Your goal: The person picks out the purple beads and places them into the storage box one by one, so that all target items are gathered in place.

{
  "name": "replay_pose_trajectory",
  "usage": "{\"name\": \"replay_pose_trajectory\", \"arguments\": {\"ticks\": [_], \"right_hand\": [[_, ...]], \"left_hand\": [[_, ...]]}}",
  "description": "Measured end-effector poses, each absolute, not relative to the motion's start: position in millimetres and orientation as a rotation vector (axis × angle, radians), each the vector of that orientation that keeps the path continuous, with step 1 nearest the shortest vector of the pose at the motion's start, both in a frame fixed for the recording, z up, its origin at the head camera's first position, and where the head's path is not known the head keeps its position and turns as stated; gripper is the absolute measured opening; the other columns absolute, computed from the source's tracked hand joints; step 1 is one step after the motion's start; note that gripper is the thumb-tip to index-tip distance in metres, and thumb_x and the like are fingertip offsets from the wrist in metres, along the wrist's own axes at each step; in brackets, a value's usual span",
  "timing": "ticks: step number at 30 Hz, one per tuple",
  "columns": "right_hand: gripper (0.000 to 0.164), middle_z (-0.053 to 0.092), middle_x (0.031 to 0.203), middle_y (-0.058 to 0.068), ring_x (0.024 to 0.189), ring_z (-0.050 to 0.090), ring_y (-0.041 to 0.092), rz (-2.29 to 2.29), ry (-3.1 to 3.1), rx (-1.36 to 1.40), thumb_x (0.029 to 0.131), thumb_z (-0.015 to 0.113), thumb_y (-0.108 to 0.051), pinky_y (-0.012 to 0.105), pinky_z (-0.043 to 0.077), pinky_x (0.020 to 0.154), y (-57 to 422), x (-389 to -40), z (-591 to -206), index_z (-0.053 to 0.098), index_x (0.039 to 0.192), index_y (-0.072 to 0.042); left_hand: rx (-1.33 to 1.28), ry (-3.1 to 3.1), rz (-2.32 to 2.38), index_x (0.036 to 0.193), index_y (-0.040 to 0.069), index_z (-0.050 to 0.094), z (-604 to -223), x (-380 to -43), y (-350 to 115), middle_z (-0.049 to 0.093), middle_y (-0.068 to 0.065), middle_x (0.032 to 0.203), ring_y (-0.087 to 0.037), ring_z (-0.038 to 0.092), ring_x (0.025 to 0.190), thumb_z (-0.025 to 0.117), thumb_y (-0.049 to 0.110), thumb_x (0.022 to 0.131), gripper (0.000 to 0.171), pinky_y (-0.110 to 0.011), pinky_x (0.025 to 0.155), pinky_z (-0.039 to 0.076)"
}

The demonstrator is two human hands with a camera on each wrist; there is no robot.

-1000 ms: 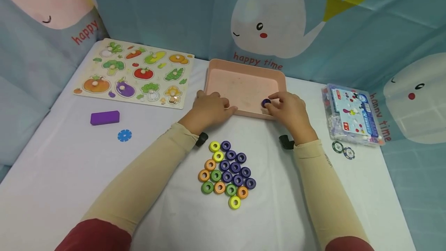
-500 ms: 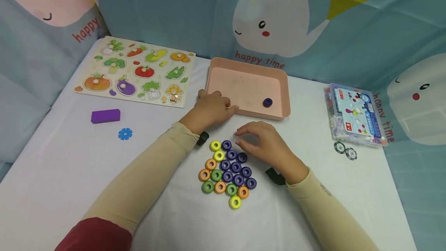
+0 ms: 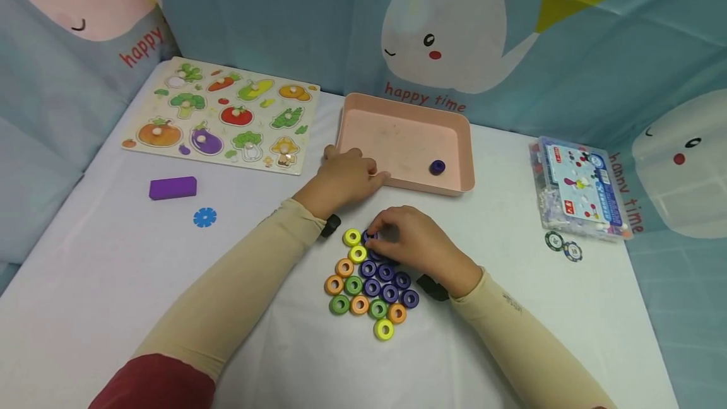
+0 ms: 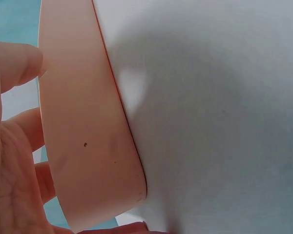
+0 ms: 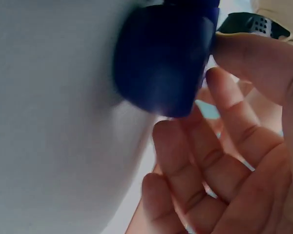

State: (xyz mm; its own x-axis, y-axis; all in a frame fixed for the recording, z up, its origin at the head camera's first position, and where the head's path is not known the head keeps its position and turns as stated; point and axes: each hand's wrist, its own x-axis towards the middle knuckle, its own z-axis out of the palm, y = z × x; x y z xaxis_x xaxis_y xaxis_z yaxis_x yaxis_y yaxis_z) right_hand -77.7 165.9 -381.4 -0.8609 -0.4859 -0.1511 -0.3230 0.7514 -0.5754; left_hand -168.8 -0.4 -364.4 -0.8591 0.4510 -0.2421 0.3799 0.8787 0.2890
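Observation:
My left hand (image 3: 348, 177) grips the front left corner of a shallow pink tray (image 3: 406, 185). In the left wrist view its thumb lies at the rim of the tray wall (image 4: 88, 117), and other fingers show beyond it. My right hand (image 3: 417, 242) pinches a dark purple ring bead (image 3: 370, 237) at the top of a cluster on the table. Up close, the right wrist view shows the bead (image 5: 161, 58) with the thumb at its edge. Another dark purple bead (image 3: 437, 168) sits inside the tray, near its front right.
Below the hands lie several yellow, orange (image 3: 335, 284), green (image 3: 339, 305) and purple beads. A vegetable puzzle board (image 3: 221, 115), purple block (image 3: 173, 188) and blue flower disc (image 3: 205, 217) are left. A clear case (image 3: 585, 188) and two chips (image 3: 563, 246) are right.
My right hand has let go of the purple bead in the tray and come back to the cluster, where it takes hold of another. The left hand stays on the tray corner.

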Motion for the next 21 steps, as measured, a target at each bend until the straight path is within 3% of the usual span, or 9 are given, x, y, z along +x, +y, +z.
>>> {"name": "replay_pose_trajectory", "arguments": {"ticks": [9, 15, 21], "right_hand": [[0.01, 0.068, 0.092, -0.009, 0.09, 0.058, 0.014, -0.742, 2.718, -0.55, 0.084, 0.076, -0.028, 0.034, 0.047, 0.086, 166, -79, -377, 0.07, 0.091, -0.023], [0.009, 0.068, 0.097, -0.008, 0.094, 0.06, 0.015, -0.806, 2.789, -0.375, 0.084, 0.075, -0.031, 0.035, 0.049, 0.08, 184, -88, -356, 0.07, 0.091, -0.027], [0.013, 0.069, 0.097, 0.007, 0.099, 0.055, 0.026, -0.773, 3.023, -0.128, 0.087, 0.074, -0.028, 0.044, 0.044, 0.08, 226, -113, -344, 0.073, 0.095, -0.018]], "left_hand": [[0.642, 2.748, 0.333, 0.126, 0.014, 0.066, -365, -170, 0, 0.067, -0.008, 0.12, -0.023, 0.056, 0.112, 0.04, 0.054, 0.104, 0.053, -0.057, 0.1, 0.03], [0.615, 2.75, 0.348, 0.127, 0.015, 0.067, -367, -171, 0, 0.066, -0.008, 0.119, -0.023, 0.056, 0.111, 0.04, 0.056, 0.103, 0.055, -0.055, 0.101, 0.029], [0.603, 2.739, 0.362, 0.132, 0.015, 0.065, -367, -170, 0, 0.065, -0.007, 0.126, -0.024, 0.055, 0.118, 0.04, 0.056, 0.103, 0.056, -0.054, 0.103, 0.029]]}}
